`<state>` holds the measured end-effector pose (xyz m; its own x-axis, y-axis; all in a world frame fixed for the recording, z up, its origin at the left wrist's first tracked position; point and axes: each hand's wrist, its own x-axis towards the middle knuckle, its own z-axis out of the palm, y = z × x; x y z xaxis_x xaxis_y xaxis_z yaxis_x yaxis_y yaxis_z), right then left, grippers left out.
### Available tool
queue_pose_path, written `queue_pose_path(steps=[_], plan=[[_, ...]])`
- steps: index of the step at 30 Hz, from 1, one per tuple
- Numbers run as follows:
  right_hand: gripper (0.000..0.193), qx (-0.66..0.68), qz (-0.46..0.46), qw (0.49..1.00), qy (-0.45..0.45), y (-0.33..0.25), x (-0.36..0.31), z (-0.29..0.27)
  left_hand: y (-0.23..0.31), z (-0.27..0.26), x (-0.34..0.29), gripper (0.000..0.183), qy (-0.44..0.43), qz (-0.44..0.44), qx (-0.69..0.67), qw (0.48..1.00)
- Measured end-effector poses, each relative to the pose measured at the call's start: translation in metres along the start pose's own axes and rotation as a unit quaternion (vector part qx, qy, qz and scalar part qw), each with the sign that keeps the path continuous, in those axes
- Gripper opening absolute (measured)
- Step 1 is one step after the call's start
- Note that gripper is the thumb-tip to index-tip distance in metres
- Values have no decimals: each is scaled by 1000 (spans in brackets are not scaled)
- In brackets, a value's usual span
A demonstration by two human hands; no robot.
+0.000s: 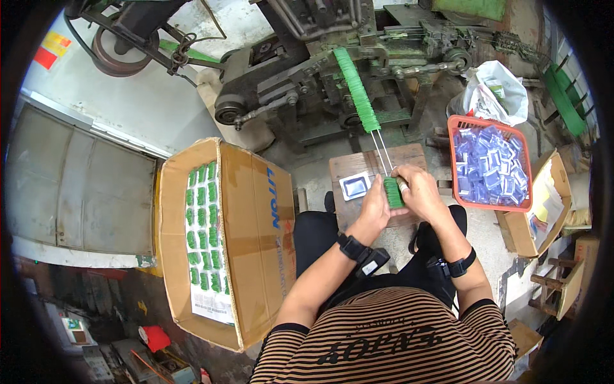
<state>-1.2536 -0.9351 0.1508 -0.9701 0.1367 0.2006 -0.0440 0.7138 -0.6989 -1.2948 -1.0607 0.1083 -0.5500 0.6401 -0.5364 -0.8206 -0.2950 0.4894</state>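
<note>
Machine (284, 89), dark and oily, fills the far side. Large cardboard box (256, 224) to the left, open, with green clusters (212, 216) in rows on a pale backing inside. Small wooden stool (408, 155) at centre, between worker and machine. Red basket (491, 205) to the right, heaped with violet packets (491, 163).

Long green stack (359, 102) slants from the machine toward the worker, its pieces packed face to face on two thin rods (382, 150). Bare lengths of rod show between the stack and the hands.

Left hand (374, 208) cups the left side and underside of a short green bundle (393, 193), over the near part of the stool. Right hand (419, 192) closes in from the right, fingers curled at the far end; bundle pinched between both hands. Cannot tell whether the rod ends pass into it.

Handling, judged: pressure best kept even, since loose pieces would likely fan out. Left palm serves as floor, right fingers square the edges. A straight line with the rods should avoid bending them.

Small pale-rimmed tray (355, 186) lies just left of the left hand; elbow room there worth minding.
</note>
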Motion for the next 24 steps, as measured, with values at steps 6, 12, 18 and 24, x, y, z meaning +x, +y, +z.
queue_pose_path(steps=[6, 12, 18, 24], plan=[[22, -112, 38, 993, 17, -24, -22, -7, -18, 0, 5, 33, 17, -21, 39, 999], [23, 71, 17, 993, 92, -5, -73, -27, -14, -18, -72, 25, -107, -15, 111, 988], [18, -41, 148, 988, 12, 166, -79, -6, 95, -51, -256, 26, 167, 165, 282, 930], [37, -158, 80, 982, -62, 200, -42, 61, 107, -209, -426, 14, 508, 347, 269, 741]])
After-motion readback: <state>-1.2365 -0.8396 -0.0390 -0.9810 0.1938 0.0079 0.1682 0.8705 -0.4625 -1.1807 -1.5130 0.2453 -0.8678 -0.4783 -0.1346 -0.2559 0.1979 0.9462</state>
